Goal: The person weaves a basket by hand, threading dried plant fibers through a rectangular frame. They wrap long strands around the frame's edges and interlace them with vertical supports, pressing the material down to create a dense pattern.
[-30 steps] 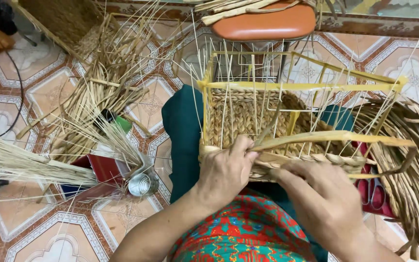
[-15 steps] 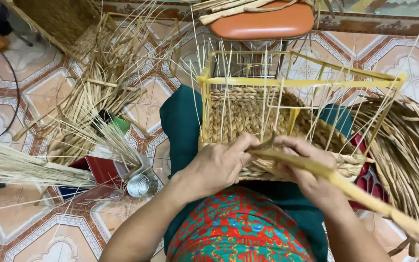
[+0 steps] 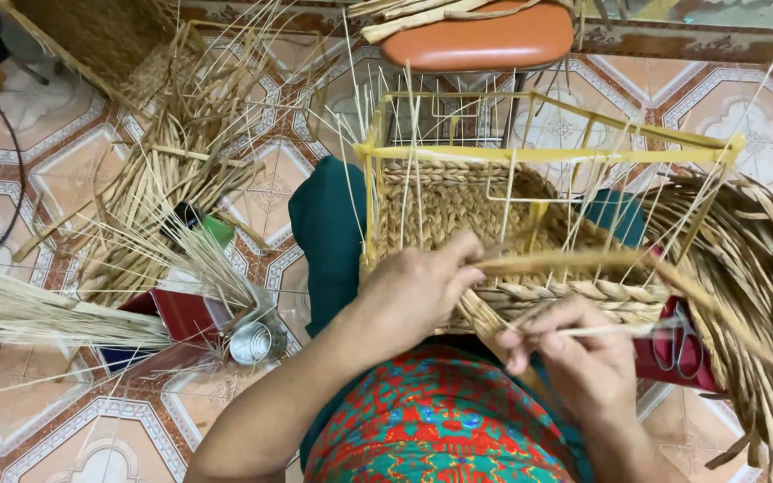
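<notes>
A half-woven straw basket [image 3: 458, 210] sits on my lap inside a yellow wire frame [image 3: 539, 154]. My left hand [image 3: 418, 291] presses on the near woven wall and pinches a flat straw strand [image 3: 583, 262] that runs off to the right. My right hand [image 3: 579, 358] is below the basket's near edge, fingers closed on a thin pale stick [image 3: 610, 330]. Thin upright stakes rise from the frame.
A thick bundle of straw strands [image 3: 753, 277] curves down the right side. Loose straw [image 3: 163, 188] and a pale reed sheaf [image 3: 38, 313] lie on the tiled floor at left, beside a small tin can [image 3: 252, 342]. Scissors [image 3: 677, 344] lie at right. An orange stool [image 3: 485, 40] stands beyond.
The basket has been turned or pulled closer. My right hand dropped below the near edge and now holds a thin stick; the flat strand now lies level across the wall.
</notes>
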